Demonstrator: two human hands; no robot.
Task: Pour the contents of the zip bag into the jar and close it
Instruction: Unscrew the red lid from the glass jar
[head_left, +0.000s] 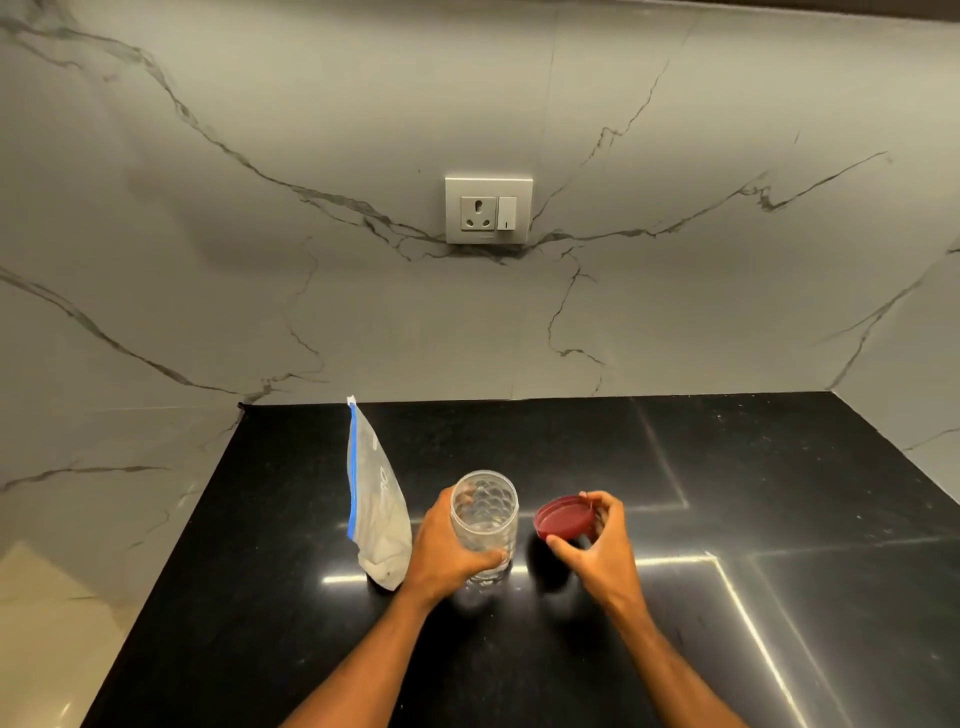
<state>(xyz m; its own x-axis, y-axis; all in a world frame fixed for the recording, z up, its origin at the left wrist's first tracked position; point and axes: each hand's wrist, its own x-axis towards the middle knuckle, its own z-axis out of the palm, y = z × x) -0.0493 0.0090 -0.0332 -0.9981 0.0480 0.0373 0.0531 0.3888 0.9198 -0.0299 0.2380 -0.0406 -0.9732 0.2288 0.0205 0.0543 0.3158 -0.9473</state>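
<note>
From the head camera, the jar (484, 525) stands upright and uncapped on the black worktop (779, 519), clear, ribbed and apparently empty. It looks light and rigid, probably plastic, and smooth enough to slip, so a wrap around the lower body suits it best. The left hand (449, 551) does exactly that: fingers curl round the back, thumb across the front near the base, forearm coming in low from the near edge.

The right hand (597, 540) is closed on the dark red lid (563, 517), pinching its rim between thumb and fingertips, tilted and held just beside the jar's right side, seemingly clear of the worktop. The lid looks stiff and very light; the rim is the natural hold.

The zip bag (376, 514) stands just left of the jar, near the left hand, its blue seal running up one edge and pale contents settled at the bottom. It is soft and floppy, bottom-heavy; I would take it near the top corners to open and pour.
</note>
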